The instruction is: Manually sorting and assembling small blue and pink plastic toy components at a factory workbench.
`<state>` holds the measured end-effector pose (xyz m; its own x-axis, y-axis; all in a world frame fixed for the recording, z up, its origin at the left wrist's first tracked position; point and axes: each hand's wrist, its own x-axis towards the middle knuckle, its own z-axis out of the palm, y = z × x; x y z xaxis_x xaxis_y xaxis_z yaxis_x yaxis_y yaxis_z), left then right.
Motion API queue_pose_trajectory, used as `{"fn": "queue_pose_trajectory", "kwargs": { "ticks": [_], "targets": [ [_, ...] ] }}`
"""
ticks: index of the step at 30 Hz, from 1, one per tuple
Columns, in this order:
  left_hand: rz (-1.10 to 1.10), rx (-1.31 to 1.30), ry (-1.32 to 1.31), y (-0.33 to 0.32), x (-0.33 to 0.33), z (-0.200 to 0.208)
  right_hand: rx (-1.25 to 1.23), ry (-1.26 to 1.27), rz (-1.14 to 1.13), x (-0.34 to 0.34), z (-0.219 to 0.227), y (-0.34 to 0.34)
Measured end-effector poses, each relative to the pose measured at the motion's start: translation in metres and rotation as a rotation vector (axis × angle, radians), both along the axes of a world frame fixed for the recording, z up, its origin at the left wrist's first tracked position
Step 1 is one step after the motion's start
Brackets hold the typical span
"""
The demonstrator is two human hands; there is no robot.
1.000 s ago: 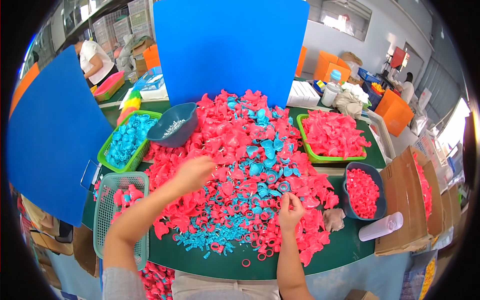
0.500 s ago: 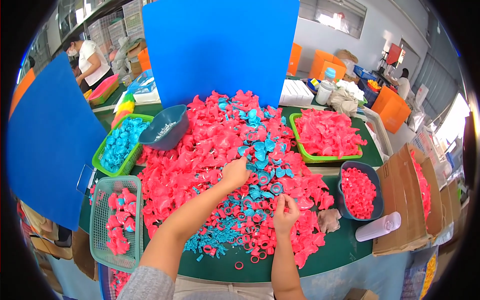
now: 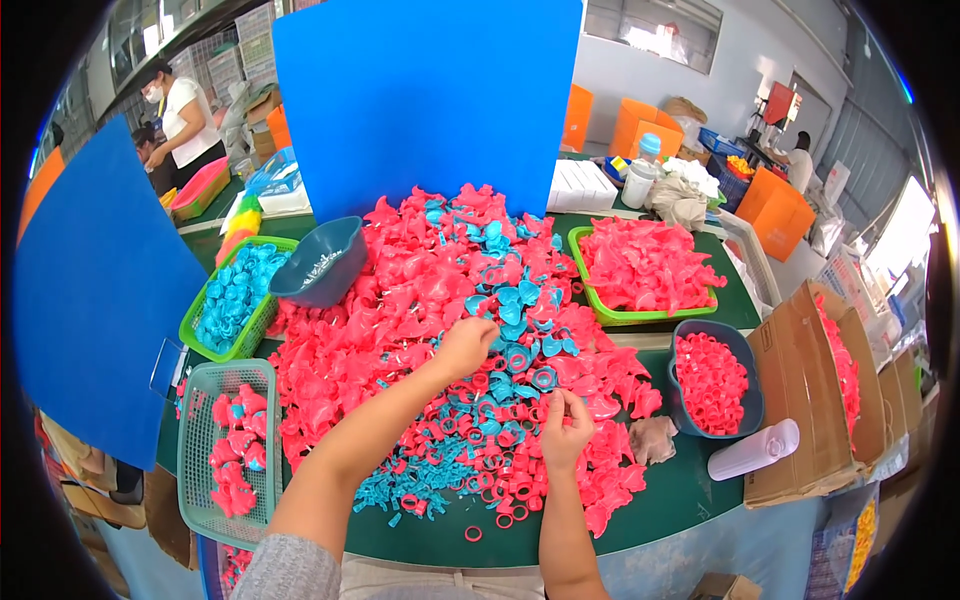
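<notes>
A large heap of glossy pink plastic parts [image 3: 400,262] spreads over the green table, mixed with turquoise cup-shaped pieces [image 3: 512,296]. My left hand [image 3: 466,347] is over the middle of this heap, fingers closed beside the turquoise cups; what they hold, if anything, is hidden. Nearer to me on the right, my right hand [image 3: 567,432] is raised above the heap, thumb and fingers pinched together. I cannot make out anything in that pinch. Between my forearms lie small pink rings [image 3: 507,476] and little turquoise pieces [image 3: 415,476].
At left stand a green basket [image 3: 270,322] of turquoise cups, a dark bowl [image 3: 345,280] and a pale green basket [image 3: 188,490]. A lime tray [image 3: 612,318], a bowl of rings [image 3: 752,422], a lilac bottle [image 3: 752,450] and a cardboard box [image 3: 800,400] line the right. Blue panel [image 3: 420,110] behind.
The view has shifted slightly. My left fingertips have dipped a little toward me, while my right hand stays nearly in place. Far left, a person in white has straightened up.
</notes>
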<state>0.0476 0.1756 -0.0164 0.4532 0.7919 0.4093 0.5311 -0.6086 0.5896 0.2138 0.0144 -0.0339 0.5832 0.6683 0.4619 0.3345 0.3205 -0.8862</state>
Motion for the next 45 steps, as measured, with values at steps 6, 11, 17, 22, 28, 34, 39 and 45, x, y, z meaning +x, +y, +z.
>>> {"fn": "queue_pose_trajectory", "kwargs": {
  "ticks": [6, 11, 17, 22, 28, 34, 39, 45],
  "targets": [
    [0.024, -0.001, 0.271, 0.015, -0.002, 0.003, -0.008, 0.039, 0.003, 0.001, 0.001, -0.001],
    [-0.037, -0.18, 0.695, 0.022, 0.017, 0.023, -0.002, 0.039, 0.008, -0.001, -0.003, 0.0],
    [-0.181, -0.331, 0.706, 0.051, 0.017, 0.003, -0.006, 0.064, 0.014, -0.002, 0.0, 0.0],
    [-0.2, -0.369, 0.64, 0.051, 0.018, 0.0, -0.006, 0.041, 0.006, -0.001, 0.001, -0.001],
    [-0.184, -0.328, 0.403, 0.049, -0.002, -0.002, -0.014, 0.031, 0.026, -0.003, 0.005, -0.003],
    [-0.052, -0.567, -0.361, -0.003, -0.031, 0.001, -0.004, -0.075, 0.058, -0.012, 0.005, -0.002],
    [-0.076, 0.02, -0.183, -0.066, -0.023, 0.023, -0.061, 0.099, 0.24, -0.035, 0.007, -0.005],
    [-0.111, 0.028, -0.192, -0.121, -0.012, 0.026, -0.047, -0.142, 0.163, -0.048, 0.002, -0.007]
  ]
}}
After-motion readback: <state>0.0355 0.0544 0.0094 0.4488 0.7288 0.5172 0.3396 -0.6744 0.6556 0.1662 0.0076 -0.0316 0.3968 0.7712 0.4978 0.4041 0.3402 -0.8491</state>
